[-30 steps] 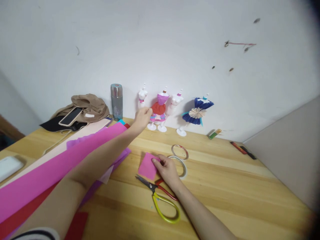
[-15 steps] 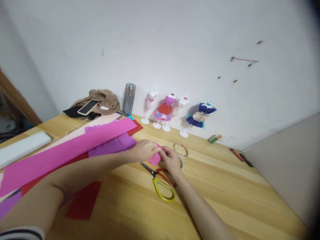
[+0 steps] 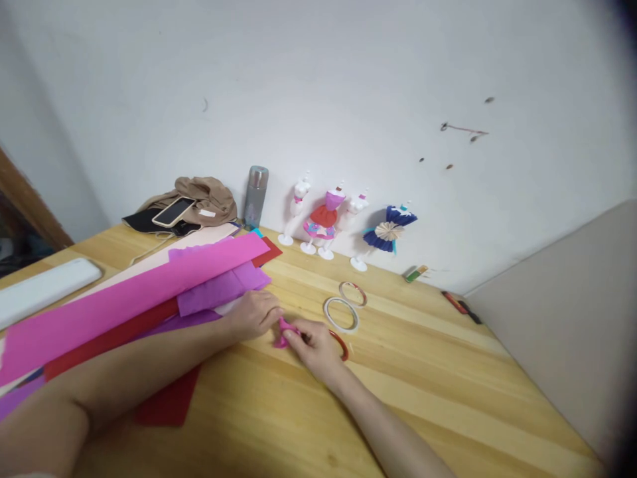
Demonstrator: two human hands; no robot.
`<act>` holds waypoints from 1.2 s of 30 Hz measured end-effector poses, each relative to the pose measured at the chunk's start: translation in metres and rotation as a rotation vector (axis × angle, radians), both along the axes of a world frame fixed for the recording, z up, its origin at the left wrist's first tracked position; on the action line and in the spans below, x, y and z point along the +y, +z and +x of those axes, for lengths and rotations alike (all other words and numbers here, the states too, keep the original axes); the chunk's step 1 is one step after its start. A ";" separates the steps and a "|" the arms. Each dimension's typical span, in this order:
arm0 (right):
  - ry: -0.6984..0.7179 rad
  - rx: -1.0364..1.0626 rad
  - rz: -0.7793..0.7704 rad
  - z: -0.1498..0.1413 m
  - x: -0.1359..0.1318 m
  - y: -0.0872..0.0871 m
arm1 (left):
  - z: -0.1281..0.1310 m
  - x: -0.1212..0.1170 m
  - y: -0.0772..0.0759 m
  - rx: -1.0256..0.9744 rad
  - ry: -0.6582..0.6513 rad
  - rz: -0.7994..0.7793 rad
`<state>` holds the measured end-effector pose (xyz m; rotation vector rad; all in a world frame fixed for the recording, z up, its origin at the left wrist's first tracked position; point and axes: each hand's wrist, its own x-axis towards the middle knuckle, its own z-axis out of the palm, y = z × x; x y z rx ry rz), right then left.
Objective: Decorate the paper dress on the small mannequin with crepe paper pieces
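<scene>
A small piece of pink paper [image 3: 283,334], now crumpled and gathered, is between my two hands low over the table. My left hand [image 3: 255,313] is closed, its fingertips pinching the paper's upper left edge. From the other side my right hand [image 3: 314,350] grips it, thumb across the front. A red curved handle [image 3: 342,345], which looks like that of the scissors, shows just past my right hand. The scissors' blades and yellow handle are hidden. Two rolls of tape, a larger white ring [image 3: 341,315] and a thinner one [image 3: 359,293], lie beyond my right hand.
Long pink [image 3: 134,289], purple and red sheets lie stacked at left, partly under my left forearm. Small dress forms stand along the wall, one in red and pink [image 3: 323,216], another in blue [image 3: 389,229]. A flask [image 3: 256,196] and a phone [image 3: 174,211] are behind.
My left hand has come down from the dress forms to the pink paper. The paper, flat before, is crumpled between both hands. The scissors, fully visible earlier, now show only their red handle.
</scene>
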<state>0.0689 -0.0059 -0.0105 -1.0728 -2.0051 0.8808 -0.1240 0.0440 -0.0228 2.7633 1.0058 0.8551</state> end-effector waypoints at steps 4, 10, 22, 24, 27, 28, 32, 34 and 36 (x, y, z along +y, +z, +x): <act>-0.044 0.048 0.109 -0.004 -0.009 -0.017 | -0.002 0.000 -0.007 -0.132 -0.124 0.185; -0.069 0.052 0.160 -0.005 -0.014 -0.023 | -0.002 0.000 -0.009 -0.186 -0.136 0.259; 0.087 -0.201 0.558 -0.025 -0.027 -0.020 | 0.001 -0.001 -0.005 -0.175 -0.169 0.280; 0.104 -0.210 0.578 -0.029 -0.027 -0.020 | 0.001 -0.001 -0.004 -0.198 -0.172 0.282; 0.106 -0.222 0.571 -0.032 -0.026 -0.022 | 0.002 0.000 -0.004 -0.239 -0.194 0.288; 0.100 -0.233 0.561 -0.032 -0.025 -0.022 | 0.003 0.000 -0.004 -0.248 -0.207 0.287; 0.098 -0.258 0.555 -0.027 -0.024 -0.024 | 0.009 0.001 -0.007 -0.252 -0.236 0.283; 0.103 -0.252 0.558 -0.023 -0.024 -0.026 | 0.011 0.000 -0.008 -0.232 -0.241 0.288; 0.096 -0.253 0.559 -0.019 -0.024 -0.027 | 0.013 -0.002 -0.008 -0.209 -0.256 0.306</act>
